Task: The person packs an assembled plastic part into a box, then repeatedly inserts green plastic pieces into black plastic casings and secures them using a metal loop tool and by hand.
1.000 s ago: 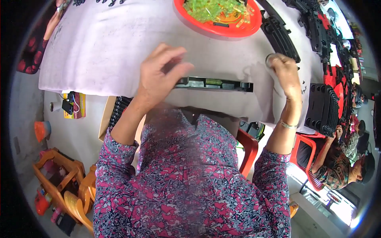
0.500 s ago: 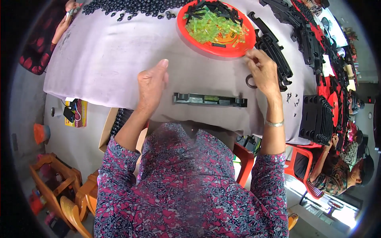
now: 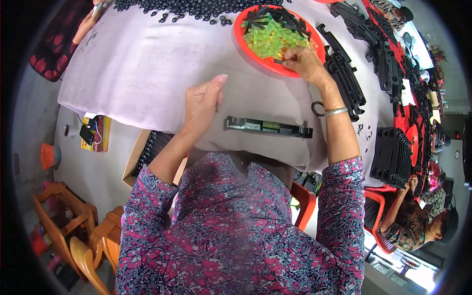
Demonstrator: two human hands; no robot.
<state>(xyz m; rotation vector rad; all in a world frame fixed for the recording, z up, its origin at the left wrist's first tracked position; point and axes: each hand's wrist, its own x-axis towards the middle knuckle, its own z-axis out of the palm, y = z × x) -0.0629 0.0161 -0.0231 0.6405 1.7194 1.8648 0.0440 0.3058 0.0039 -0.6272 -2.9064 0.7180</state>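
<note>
My right hand [image 3: 306, 65] reaches over the near rim of a red plate [image 3: 265, 66], its fingers pinched at one end of a small black strip [image 3: 278, 61]. The plate bears a heap of clear yellow-green pieces [image 3: 268, 39] and more black strips [image 3: 295, 20]. My left hand [image 3: 202, 105] hangs over the table, curled closed with the thumb up; whatever its fingers may hold is hidden. Between my arms, close to the table's front edge, lies a long black plastic part [image 3: 268, 127] with a yellow-green piece set in its middle.
Loose small black parts [image 3: 191, 7] spread along the far edge. Long black parts [image 3: 341, 73] lie right of the plate, with a black ring [image 3: 318, 108] nearer me. Stacked black parts [image 3: 391, 155] stand at the right. Another person [image 3: 418, 216] sits there; another's hand [image 3: 87, 23] shows far left.
My right hand has moved forward and left onto the plate's near rim and now pinches the black strip that lay there. My left hand stays closed; the view has shifted slightly.
</note>
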